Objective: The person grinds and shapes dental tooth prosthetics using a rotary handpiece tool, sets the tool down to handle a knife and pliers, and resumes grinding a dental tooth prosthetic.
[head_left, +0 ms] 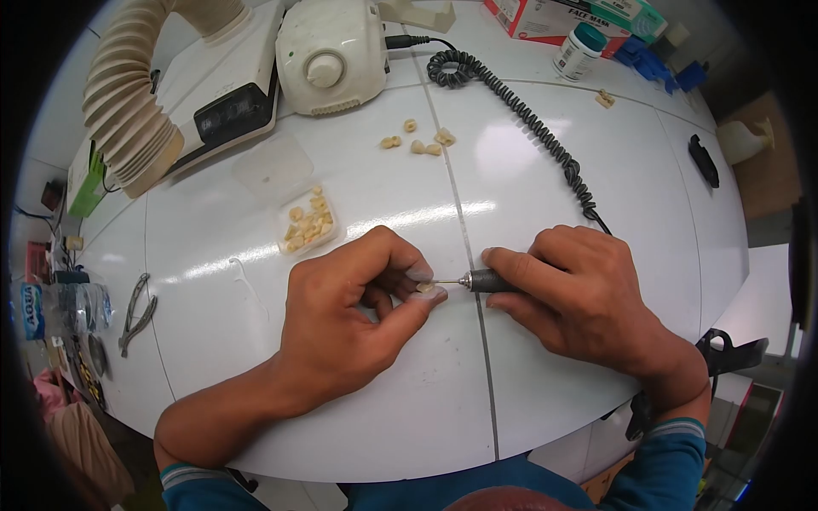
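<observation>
My left hand (345, 311) pinches a small tooth-coloured dental crown (425, 288) between thumb and fingertips, which look dusted with white powder. In my right hand (584, 289) is a dark rotary handpiece (487, 281), its thin metal bit pointing left and meeting the crown, or very near it; exact contact is too small to tell. Beyond my left hand stands a clear plastic box (337, 237) with several crowns inside, its lid (271, 163) folded back. Several more crowns (426, 148) lie loose farther back on the white tabletop (409, 375).
A coiled black cord (532, 119) runs from the control unit (331, 55) toward the handpiece. A ribbed suction hose (128, 102) bends down at back left. Pliers (136, 315) lie at left. A white bottle (580, 51) and mask box (545, 19) stand at back right.
</observation>
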The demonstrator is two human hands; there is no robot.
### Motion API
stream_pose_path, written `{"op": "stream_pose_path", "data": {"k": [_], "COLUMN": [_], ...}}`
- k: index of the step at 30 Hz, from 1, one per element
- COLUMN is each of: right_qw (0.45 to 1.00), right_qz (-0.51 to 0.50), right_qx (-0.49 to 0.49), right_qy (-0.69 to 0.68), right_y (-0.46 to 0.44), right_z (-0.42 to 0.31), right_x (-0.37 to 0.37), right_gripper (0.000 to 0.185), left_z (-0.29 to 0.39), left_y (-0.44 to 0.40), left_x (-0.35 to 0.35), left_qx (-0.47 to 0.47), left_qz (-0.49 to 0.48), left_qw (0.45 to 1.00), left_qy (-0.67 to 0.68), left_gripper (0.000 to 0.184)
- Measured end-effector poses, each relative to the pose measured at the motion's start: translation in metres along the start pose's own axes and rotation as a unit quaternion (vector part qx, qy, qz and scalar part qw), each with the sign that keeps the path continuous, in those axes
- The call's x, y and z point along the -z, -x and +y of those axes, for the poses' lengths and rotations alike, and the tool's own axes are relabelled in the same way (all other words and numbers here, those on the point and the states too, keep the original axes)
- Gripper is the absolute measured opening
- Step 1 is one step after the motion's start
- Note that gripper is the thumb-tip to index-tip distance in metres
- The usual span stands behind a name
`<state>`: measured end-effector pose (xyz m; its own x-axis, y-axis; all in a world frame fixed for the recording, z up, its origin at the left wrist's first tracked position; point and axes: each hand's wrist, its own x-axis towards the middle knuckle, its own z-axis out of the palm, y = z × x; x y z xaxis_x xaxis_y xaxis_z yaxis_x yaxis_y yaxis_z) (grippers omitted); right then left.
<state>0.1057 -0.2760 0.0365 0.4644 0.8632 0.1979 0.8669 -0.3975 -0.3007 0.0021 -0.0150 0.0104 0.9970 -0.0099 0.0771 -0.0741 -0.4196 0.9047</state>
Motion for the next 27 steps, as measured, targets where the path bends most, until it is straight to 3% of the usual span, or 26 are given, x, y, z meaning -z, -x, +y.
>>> {"op": "stream_pose_path", "data": {"k": [4, 7, 27], "right_qw": [1.000, 1.000, 1.000], "right_qz": [0.000, -0.001, 0.002], "right_qx": [0.002, -0.006, -0.002], "right_qy": [0.002, 0.009, 0.007], "right_y": [-0.0003, 0.0002, 0.0017], "right_z": [0.0003, -0.0008, 0.0008], "right_x": [-0.0003, -0.0010, -0.0048], "right_gripper": [0.040, 0.028, 0.027], "left_z": [0.0015, 0.0010, -0.0010], "left_y": [-0.0004, -0.0004, -0.0003], "left_x": [-0.0022, -0.0025, -0.0033], "left_qx": [0.010, 0.019, 0.010], "left_qz": [0.012, 0.012, 0.008], "left_qw": [1.000, 1.000, 1.000], "left_qy": [0.002, 0.008, 0.003], "left_gripper": [0.027, 0.030, 0.032]}}
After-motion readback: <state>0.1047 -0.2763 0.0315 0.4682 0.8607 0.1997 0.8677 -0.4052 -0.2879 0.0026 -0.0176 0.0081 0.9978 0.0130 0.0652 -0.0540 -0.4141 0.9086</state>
